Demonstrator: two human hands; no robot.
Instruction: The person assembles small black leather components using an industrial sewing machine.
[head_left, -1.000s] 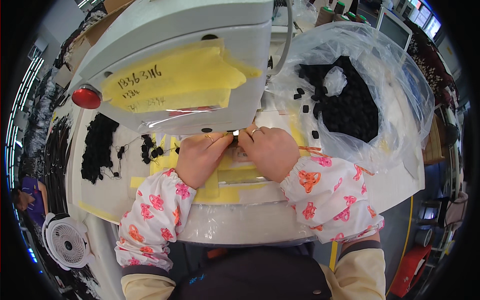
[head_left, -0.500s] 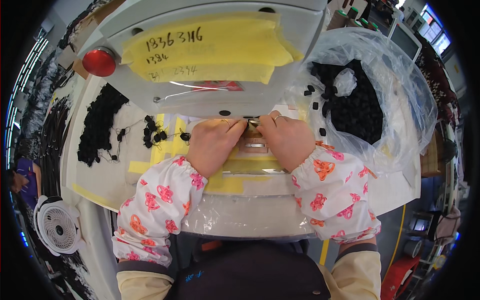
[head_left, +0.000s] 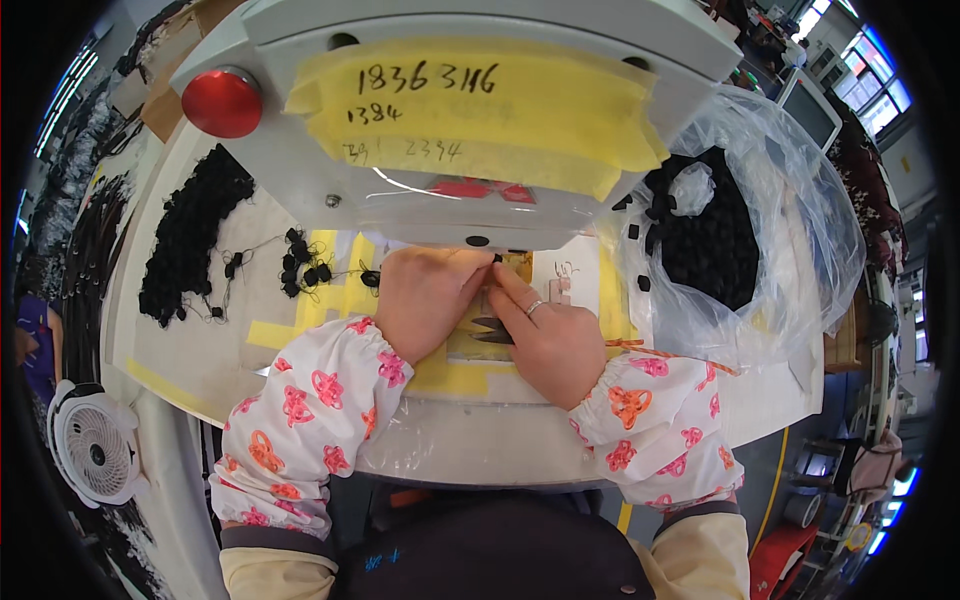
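Note:
Under the head of a grey-white machine [head_left: 330, 185], both my hands meet at their fingertips. My left hand [head_left: 425, 305] is closed in a pinch on a small black piece [head_left: 497, 259], most of which its fingers hide. The index finger of my right hand [head_left: 555, 345] reaches up to the same piece. Tucked in that right hand are metal thread snips [head_left: 490, 332], their pointed blades sticking out to the left below the fingers. Just left of my left hand, several black pieces [head_left: 303, 265] hang together on thin thread.
A dense black pile [head_left: 190, 240] lies at the table's left. To the right, a clear plastic bag [head_left: 800, 240] holds many small black pieces [head_left: 705, 240]. Yellow tape [head_left: 275, 335] covers parts of the white table [head_left: 470, 440]. A red button [head_left: 222, 102] juts from the machine's left; a white fan [head_left: 95, 445] stands lower left.
My right hand has come down and slightly left, and its snips have dropped from between the fingertips to below them. My left hand keeps its pinch. The whole view has shifted a little.

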